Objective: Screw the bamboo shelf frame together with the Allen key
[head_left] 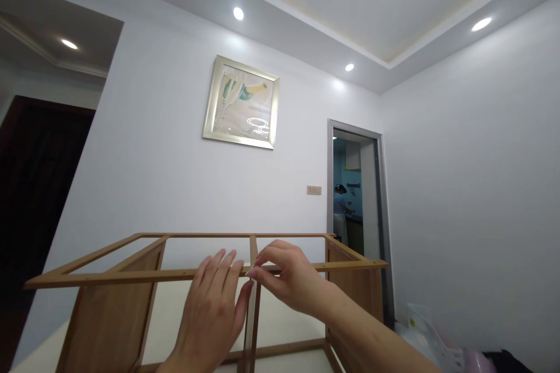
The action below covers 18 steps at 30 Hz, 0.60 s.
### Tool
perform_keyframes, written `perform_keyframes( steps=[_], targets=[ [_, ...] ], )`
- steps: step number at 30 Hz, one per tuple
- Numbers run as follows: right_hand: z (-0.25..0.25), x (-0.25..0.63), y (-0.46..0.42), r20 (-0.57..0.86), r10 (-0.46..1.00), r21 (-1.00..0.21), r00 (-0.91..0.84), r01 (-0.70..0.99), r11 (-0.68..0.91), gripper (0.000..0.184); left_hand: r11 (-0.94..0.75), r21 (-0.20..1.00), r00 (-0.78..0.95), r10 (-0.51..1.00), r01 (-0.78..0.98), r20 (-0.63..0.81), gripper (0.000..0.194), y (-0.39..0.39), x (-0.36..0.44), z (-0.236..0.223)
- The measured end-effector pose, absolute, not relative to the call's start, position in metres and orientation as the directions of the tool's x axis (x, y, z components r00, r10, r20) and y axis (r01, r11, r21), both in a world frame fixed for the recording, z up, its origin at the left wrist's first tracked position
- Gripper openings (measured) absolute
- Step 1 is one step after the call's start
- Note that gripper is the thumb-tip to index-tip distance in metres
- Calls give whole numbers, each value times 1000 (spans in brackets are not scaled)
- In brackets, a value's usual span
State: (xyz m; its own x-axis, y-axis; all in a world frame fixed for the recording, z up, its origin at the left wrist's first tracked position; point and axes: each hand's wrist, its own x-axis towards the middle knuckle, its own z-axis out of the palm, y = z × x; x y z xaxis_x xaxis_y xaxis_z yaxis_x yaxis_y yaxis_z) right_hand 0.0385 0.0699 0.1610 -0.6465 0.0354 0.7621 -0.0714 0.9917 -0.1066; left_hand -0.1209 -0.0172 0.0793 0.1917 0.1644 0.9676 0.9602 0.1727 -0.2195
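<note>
A wooden furniture frame with brown side panels stands before me. My left hand rests against its front top rail, fingers stretched out and thumb beside the middle upright. My right hand is closed in a pinch where that upright meets the rail. A tiny whitish bit shows at the fingertips; what it is, I cannot make out. The two hands are close together but apart.
A framed picture hangs on the wall above a switch plate. Through the doorway a person stands at a counter. Plastic bags lie at the lower right. A dark door is on the left.
</note>
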Motion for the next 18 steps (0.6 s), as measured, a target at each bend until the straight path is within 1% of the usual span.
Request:
perform_keyframes(
  steps=[2, 5, 11, 14, 18],
  targets=[
    [161, 36, 70, 764, 46, -98, -644, -46, 994, 19, 249, -193, 153, 172, 949, 973, 30, -20, -127, 77],
    [162, 31, 69, 773, 36, -46, -634, 1, 999, 19, 268, -174, 125, 192, 947, 973, 28, -22, -132, 75],
    [166, 18, 64, 754, -18, 181, -656, 183, 966, 27, 269, -165, 119, 179, 949, 977, 21, -21, -131, 75],
    [170, 12, 61, 719, 7, 255, -695, 274, 927, 28, 275, -164, 118, 176, 947, 977, 20, -21, -131, 75],
    [176, 5, 57, 659, 65, 319, -750, 356, 878, 25, 277, -172, 129, 166, 945, 978, 19, -21, -131, 76]
  ],
)
